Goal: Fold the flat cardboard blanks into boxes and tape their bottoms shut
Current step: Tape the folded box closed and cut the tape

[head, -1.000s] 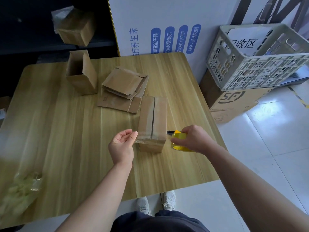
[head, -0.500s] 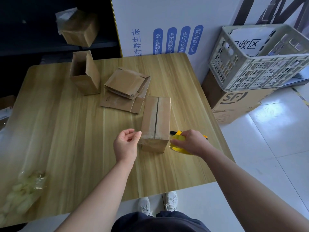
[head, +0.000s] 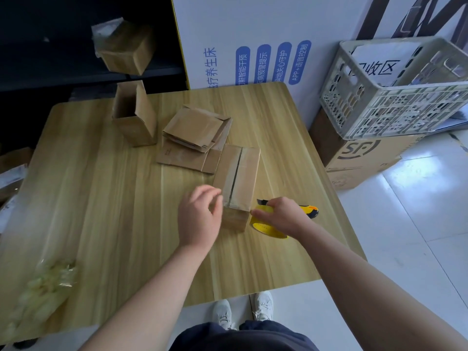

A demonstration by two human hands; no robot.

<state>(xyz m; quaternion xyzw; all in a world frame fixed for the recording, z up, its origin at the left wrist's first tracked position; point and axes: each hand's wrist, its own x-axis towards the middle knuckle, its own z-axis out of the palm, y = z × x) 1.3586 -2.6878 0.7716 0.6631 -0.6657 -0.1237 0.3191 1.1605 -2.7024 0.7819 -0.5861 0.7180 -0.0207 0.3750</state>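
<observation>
A folded cardboard box (head: pixel 238 178) lies on the wooden table (head: pixel 101 198) with its taped seam facing up. My left hand (head: pixel 200 219) is at the box's near left corner, back of the hand up and fingers curled against the cardboard. It is motion-blurred, so its hold is unclear. My right hand (head: pixel 281 216) grips a yellow tape roll (head: pixel 266 228) just right of the box's near end. A stack of flat blanks (head: pixel 195 138) lies behind the box. An upright open box (head: pixel 134 117) stands at the back left.
A yellow and black utility knife (head: pixel 310 210) lies behind my right hand. A crumpled plastic bag (head: pixel 43 287) sits at the table's near left. Right of the table, a grey crate (head: pixel 395 89) rests on a printed carton (head: pixel 362 158). Another box (head: pixel 124 51) sits on a dark shelf.
My left hand has turned from palm-up to back-up and closed in on the box's near left corner. My right hand has kept the tape roll beside the box's near end.
</observation>
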